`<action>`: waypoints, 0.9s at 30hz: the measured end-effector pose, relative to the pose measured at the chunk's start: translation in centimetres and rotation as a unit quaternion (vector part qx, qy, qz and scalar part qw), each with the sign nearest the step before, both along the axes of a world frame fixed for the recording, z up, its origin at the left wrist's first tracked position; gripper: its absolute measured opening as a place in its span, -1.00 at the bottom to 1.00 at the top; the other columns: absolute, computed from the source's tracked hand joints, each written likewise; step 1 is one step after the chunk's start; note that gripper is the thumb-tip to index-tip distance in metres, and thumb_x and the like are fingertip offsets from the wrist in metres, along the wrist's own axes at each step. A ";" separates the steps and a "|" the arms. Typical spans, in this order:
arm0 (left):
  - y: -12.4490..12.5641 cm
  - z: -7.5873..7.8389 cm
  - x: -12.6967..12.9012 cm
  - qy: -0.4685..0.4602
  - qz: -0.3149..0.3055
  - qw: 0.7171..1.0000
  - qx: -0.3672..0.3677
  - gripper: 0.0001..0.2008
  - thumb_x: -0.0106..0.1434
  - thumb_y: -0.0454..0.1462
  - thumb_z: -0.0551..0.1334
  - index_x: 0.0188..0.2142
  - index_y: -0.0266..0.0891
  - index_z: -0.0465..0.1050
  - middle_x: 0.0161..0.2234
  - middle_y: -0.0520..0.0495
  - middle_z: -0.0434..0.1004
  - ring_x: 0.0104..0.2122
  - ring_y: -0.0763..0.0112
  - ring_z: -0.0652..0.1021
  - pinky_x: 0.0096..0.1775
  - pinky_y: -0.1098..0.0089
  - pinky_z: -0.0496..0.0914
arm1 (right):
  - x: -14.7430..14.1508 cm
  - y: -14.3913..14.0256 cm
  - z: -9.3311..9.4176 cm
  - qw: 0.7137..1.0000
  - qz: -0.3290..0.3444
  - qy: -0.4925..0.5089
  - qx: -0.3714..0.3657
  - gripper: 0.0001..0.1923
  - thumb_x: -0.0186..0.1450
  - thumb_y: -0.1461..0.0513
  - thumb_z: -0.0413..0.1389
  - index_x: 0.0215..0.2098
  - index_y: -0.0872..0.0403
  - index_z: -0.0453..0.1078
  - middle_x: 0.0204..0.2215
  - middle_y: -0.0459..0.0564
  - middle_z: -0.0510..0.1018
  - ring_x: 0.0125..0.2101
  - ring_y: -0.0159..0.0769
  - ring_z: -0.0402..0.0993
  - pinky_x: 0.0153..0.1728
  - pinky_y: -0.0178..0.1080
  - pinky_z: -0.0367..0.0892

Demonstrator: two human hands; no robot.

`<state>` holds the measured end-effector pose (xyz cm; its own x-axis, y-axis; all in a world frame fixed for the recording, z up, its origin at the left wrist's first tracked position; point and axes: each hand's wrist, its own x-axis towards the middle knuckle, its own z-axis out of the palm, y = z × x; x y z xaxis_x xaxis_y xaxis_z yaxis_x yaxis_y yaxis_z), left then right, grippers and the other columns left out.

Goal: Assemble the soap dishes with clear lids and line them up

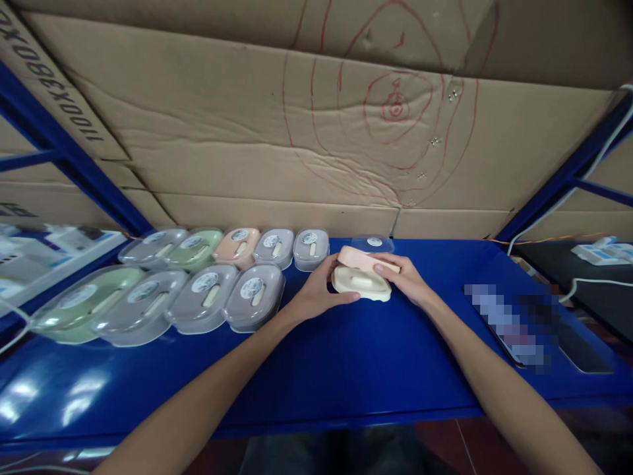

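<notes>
My left hand (pixel 316 290) grips the left end of a cream soap-box tray (pixel 360 284) resting on the blue table (pixel 346 356). My right hand (pixel 403 277) holds a pink soap-box part (pixel 366 258), tilted over the cream tray and touching it. A clear lid (pixel 373 243) lies flat just behind them. To the left stand two rows of closed soap boxes with clear lids: grey (pixel 311 247), pink (pixel 237 245), green (pixel 195 247) in the back row, grey (pixel 254 295) and green (pixel 84 310) in the front row.
A cardboard wall (pixel 316 132) with red circles drawn on it backs the table. Blue shelf posts (pixel 64 158) rise at both sides. A phone-like flat device (pixel 539 326) lies on the right of the table. White cables and boxes (pixel 601 254) sit at far right.
</notes>
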<state>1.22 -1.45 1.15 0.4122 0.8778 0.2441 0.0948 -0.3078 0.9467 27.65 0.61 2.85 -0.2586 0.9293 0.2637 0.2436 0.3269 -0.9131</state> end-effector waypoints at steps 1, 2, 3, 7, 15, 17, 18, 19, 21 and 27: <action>-0.1 -0.1 0.0 0.024 0.010 1.000 0.016 0.00 0.13 -0.02 0.60 0.45 -0.15 0.23 0.31 -0.32 0.52 0.26 -0.08 0.58 0.32 -0.16 0.45 | 0.6 0.2 0.3 0.999 -0.025 -0.012 0.024 -0.38 0.30 -0.26 0.35 0.07 -0.02 0.71 0.10 0.09 0.76 0.11 0.09 0.69 0.18 0.06 0.53; -0.2 -0.1 0.0 0.055 0.022 0.998 0.036 0.03 0.13 0.00 0.61 0.47 -0.15 0.22 0.32 -0.32 0.51 0.28 -0.10 0.56 0.34 -0.17 0.42 | 1.3 0.3 0.7 0.996 -0.054 -0.034 0.056 -0.40 0.33 -0.26 0.33 0.06 -0.03 0.71 0.09 0.09 0.77 0.11 0.09 0.69 0.20 0.08 0.51; -0.4 -0.1 0.0 0.091 0.033 0.993 0.061 0.04 0.13 0.02 0.61 0.48 -0.15 0.22 0.33 -0.32 0.49 0.31 -0.12 0.53 0.37 -0.19 0.38 | 2.1 0.4 1.1 0.990 -0.084 -0.065 0.092 -0.43 0.35 -0.25 0.31 0.06 -0.03 0.71 0.09 0.09 0.77 0.11 0.09 0.69 0.22 0.09 0.50; -0.7 0.2 0.0 0.225 0.021 0.961 0.161 -0.13 0.18 0.06 0.58 0.38 -0.14 0.39 0.32 -0.27 0.49 0.35 -0.17 0.42 0.42 -0.23 0.27 | 6.1 0.5 2.6 0.945 -0.150 -0.231 0.174 -0.45 0.35 -0.19 0.34 0.09 -0.03 0.68 0.11 0.13 0.75 0.10 0.13 0.69 0.22 0.13 0.50; -0.7 -0.3 0.0 0.320 0.027 0.917 0.236 -0.45 0.36 -0.01 0.40 0.26 -0.14 0.51 0.35 -0.28 0.47 0.46 -0.17 0.30 0.48 -0.22 0.19 | 12.3 0.5 3.7 0.904 -0.138 -0.393 0.098 -0.26 0.19 -0.14 0.43 0.24 0.01 0.59 0.11 0.16 0.73 0.09 0.22 0.69 0.11 0.11 0.58; -0.8 -0.6 0.1 0.332 0.034 0.912 0.240 -0.45 0.42 -0.02 0.34 0.30 -0.18 0.48 0.42 -0.33 0.39 0.50 -0.19 0.26 0.50 -0.23 0.16 | 12.8 0.7 3.4 0.890 -0.109 -0.434 0.090 -0.34 0.18 -0.06 0.44 0.20 -0.04 0.61 0.06 0.11 0.75 0.06 0.20 0.69 0.10 0.08 0.58; -0.8 -0.7 0.1 0.340 0.039 0.908 0.243 -0.45 0.45 -0.02 0.31 0.32 -0.20 0.46 0.45 -0.36 0.35 0.52 -0.20 0.23 0.50 -0.23 0.15 | 12.9 0.8 3.3 0.882 -0.095 -0.453 0.085 -0.36 0.18 -0.02 0.43 0.20 -0.05 0.61 0.07 0.10 0.75 0.07 0.20 0.69 0.12 0.08 0.57; -0.9 -0.8 0.2 0.349 0.043 0.904 0.245 -0.45 0.48 -0.02 0.28 0.34 -0.22 0.45 0.49 -0.38 0.30 0.54 -0.22 0.20 0.51 -0.24 0.13 | 13.0 1.0 3.1 0.875 -0.086 -0.470 0.079 -0.36 0.18 0.01 0.42 0.22 -0.05 0.61 0.10 0.10 0.74 0.11 0.22 0.67 0.16 0.09 0.54; -1.0 -0.9 0.5 0.367 0.050 0.894 0.251 -0.43 0.52 -0.03 0.23 0.37 -0.29 0.42 0.52 -0.44 0.21 0.56 -0.28 0.15 0.51 -0.25 0.11 | 12.9 1.3 2.6 0.861 -0.081 -0.497 0.068 -0.29 0.18 0.06 0.41 0.28 -0.02 0.57 0.23 0.16 0.67 0.25 0.28 0.58 0.29 0.16 0.45; -1.3 -0.6 1.1 0.374 0.060 0.884 0.275 -0.49 0.58 -0.06 0.13 0.38 -0.26 0.41 0.37 -0.44 0.36 0.44 -0.23 0.32 0.43 -0.25 0.26 | 12.8 2.3 1.7 0.840 -0.094 -0.531 0.065 -0.26 0.19 0.17 0.37 0.35 0.01 0.53 0.35 0.24 0.57 0.45 0.31 0.36 0.44 0.30 0.25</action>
<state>2.34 -2.72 0.58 0.5501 0.7602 0.3457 0.6945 -0.6463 0.3161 40.49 2.90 4.54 -0.2632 0.9614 0.0799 0.9565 0.2708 -0.1085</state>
